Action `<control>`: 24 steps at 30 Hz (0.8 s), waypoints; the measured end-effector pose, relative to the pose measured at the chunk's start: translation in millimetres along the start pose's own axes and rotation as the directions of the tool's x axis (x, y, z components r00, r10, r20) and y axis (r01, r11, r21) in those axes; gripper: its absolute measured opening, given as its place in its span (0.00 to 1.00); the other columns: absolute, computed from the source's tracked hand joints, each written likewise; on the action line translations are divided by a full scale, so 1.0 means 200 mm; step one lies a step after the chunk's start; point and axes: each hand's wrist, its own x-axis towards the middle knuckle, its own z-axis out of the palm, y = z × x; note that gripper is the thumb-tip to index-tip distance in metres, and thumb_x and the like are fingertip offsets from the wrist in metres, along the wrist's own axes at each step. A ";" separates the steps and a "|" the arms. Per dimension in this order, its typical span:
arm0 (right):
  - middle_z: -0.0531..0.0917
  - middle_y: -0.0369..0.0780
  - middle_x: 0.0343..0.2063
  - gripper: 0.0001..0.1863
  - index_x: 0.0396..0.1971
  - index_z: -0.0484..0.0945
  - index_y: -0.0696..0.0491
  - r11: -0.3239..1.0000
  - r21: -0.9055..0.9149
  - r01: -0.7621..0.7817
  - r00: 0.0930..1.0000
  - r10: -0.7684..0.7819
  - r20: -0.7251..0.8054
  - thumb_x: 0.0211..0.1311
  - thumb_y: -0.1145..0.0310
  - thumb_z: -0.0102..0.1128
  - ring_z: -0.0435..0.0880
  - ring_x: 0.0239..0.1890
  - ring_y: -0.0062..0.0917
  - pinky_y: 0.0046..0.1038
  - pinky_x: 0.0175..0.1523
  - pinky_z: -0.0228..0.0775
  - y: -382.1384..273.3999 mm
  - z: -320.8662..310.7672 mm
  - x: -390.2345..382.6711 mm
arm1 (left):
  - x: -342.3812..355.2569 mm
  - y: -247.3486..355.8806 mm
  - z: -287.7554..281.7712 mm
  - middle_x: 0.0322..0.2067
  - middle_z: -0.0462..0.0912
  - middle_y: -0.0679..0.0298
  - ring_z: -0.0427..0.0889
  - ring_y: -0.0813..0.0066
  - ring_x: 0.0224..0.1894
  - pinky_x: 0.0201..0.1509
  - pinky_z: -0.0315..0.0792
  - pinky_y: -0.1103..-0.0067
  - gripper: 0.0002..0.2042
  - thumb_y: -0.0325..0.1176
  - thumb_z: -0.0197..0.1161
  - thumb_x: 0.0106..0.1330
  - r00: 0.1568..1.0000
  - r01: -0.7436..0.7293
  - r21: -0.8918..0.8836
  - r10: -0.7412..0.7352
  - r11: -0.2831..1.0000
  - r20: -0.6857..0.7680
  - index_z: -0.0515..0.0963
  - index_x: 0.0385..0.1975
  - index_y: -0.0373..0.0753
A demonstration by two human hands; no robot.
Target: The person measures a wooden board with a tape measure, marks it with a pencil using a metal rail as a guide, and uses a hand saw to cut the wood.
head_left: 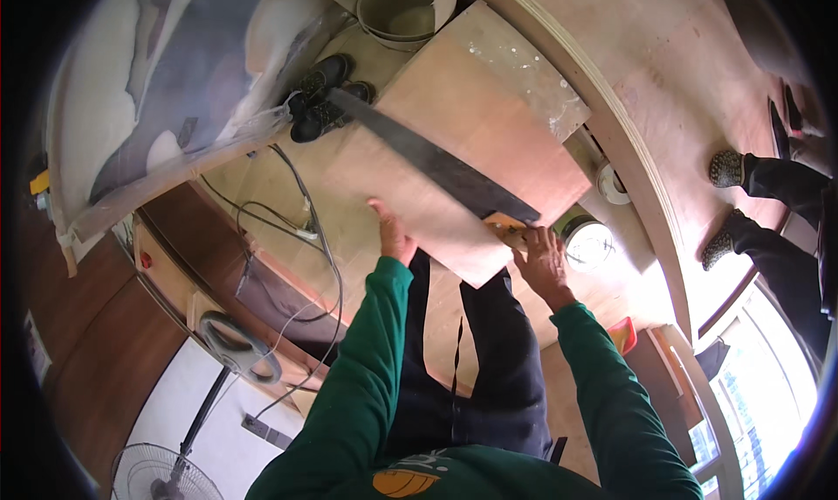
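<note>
A plywood board (419,190) lies in front of me, tilted across the view. Over it runs a hand saw (428,155), its dark blade slanting from the far left down to the near right. My right hand (546,262) is closed round the saw's wooden handle near the board's right corner. At the board's near left edge, my left hand (394,238) grips the wood with its thumb up on the top side; its other fingers are mostly hidden. Whether the blade's teeth sit in a cut cannot be made out.
Farther off lie a paint-spotted board (524,68), a bucket (397,15) and black shoes (323,98). A round can (587,242) and a tape roll (611,183) stand at right. Cables (327,255) trail at left, above a fan (161,475). Another person's legs (772,238) show far right.
</note>
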 end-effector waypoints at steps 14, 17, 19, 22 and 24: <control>0.79 0.45 0.41 0.21 0.48 0.73 0.54 0.987 -0.136 0.083 0.995 -0.089 -0.039 0.58 0.62 0.68 0.81 0.47 0.40 0.50 0.47 0.66 -0.01 -0.41 -0.03 | 0.39 -0.09 0.30 0.67 0.73 0.58 0.75 0.63 0.66 0.74 0.67 0.66 0.51 0.77 0.45 0.68 0.973 0.010 0.110 0.015 0.994 -0.230 0.58 0.73 0.31; 0.81 0.47 0.37 0.18 0.45 0.72 0.55 0.998 -0.030 0.055 0.998 -0.056 -0.019 0.63 0.63 0.67 0.83 0.40 0.45 0.50 0.43 0.68 -0.12 -0.45 -0.09 | 0.38 -0.06 0.47 0.68 0.72 0.56 0.73 0.62 0.68 0.74 0.66 0.66 0.52 0.77 0.47 0.68 0.972 0.050 0.136 -0.017 0.989 -0.233 0.58 0.73 0.30; 0.82 0.50 0.30 0.18 0.46 0.71 0.57 0.989 0.048 0.138 0.985 -0.132 -0.112 0.66 0.63 0.66 0.84 0.32 0.48 0.47 0.37 0.73 -0.23 -0.48 -0.12 | 0.44 -0.05 0.37 0.69 0.70 0.52 0.73 0.63 0.67 0.73 0.66 0.67 0.54 0.77 0.50 0.66 0.997 -0.002 0.073 0.007 0.997 -0.077 0.56 0.74 0.28; 0.81 0.52 0.22 0.18 0.40 0.73 0.59 0.946 0.320 -0.055 0.997 0.068 -0.031 0.68 0.60 0.68 0.83 0.26 0.51 0.46 0.32 0.73 -0.38 -0.64 -0.18 | 0.44 -0.02 0.26 0.68 0.71 0.54 0.74 0.61 0.67 0.72 0.65 0.64 0.49 0.74 0.51 0.69 0.998 0.006 0.332 0.017 0.943 -0.065 0.58 0.74 0.34; 0.80 0.51 0.21 0.18 0.39 0.74 0.58 0.922 0.355 -0.153 0.988 0.141 0.062 0.67 0.59 0.69 0.82 0.24 0.49 0.44 0.31 0.72 -0.43 -0.76 -0.21 | 0.36 0.00 0.26 0.68 0.72 0.54 0.74 0.59 0.67 0.71 0.65 0.63 0.44 0.71 0.51 0.71 0.996 -0.005 0.301 0.030 0.954 -0.079 0.59 0.74 0.38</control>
